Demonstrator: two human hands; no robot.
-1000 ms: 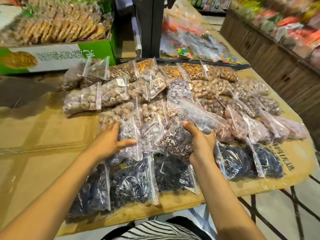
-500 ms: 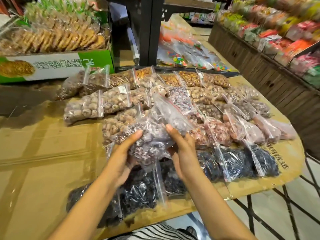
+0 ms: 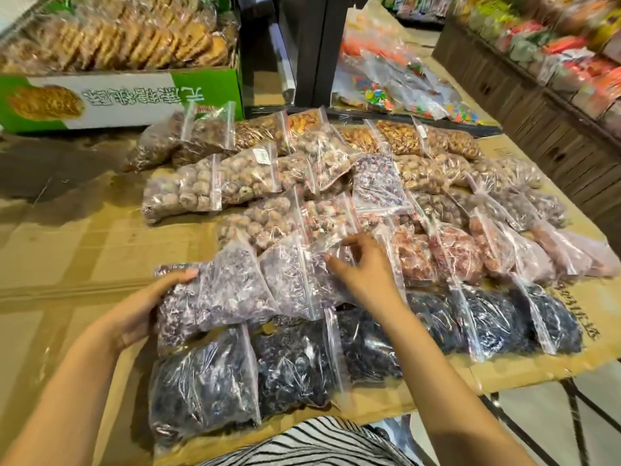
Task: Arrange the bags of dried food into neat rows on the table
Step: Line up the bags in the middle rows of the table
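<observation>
- Across the middle of the frame, zip bags of dried food cover a table (image 3: 67,257) topped with flattened cardboard, lying in overlapping rows.
- At lower left, the left hand (image 3: 141,307) cups the left end of a pale purple bag (image 3: 215,290); the thumb lies flat on top of the bag, and the other fingers are hidden beneath it, so I cannot tell how they are set.
- Just right of centre, the right hand (image 3: 366,274) rests on a second purple bag (image 3: 295,280), its fingers loosely curled and slightly apart, the tips touching the clear plastic near the zip strip; whether they pinch it I cannot tell.
- Along the bottom edge, a row of dark, almost black bags (image 3: 295,368) runs from lower left to the right.
- Right of the right hand, reddish bags (image 3: 453,253) lie side by side.
- Toward the upper middle, brown and golden bags (image 3: 245,179) fill the far rows.
- At upper left, a green and white carton (image 3: 127,95) holds wrapped biscuits.
- At the bottom edge, a striped garment (image 3: 309,442) shows.
</observation>
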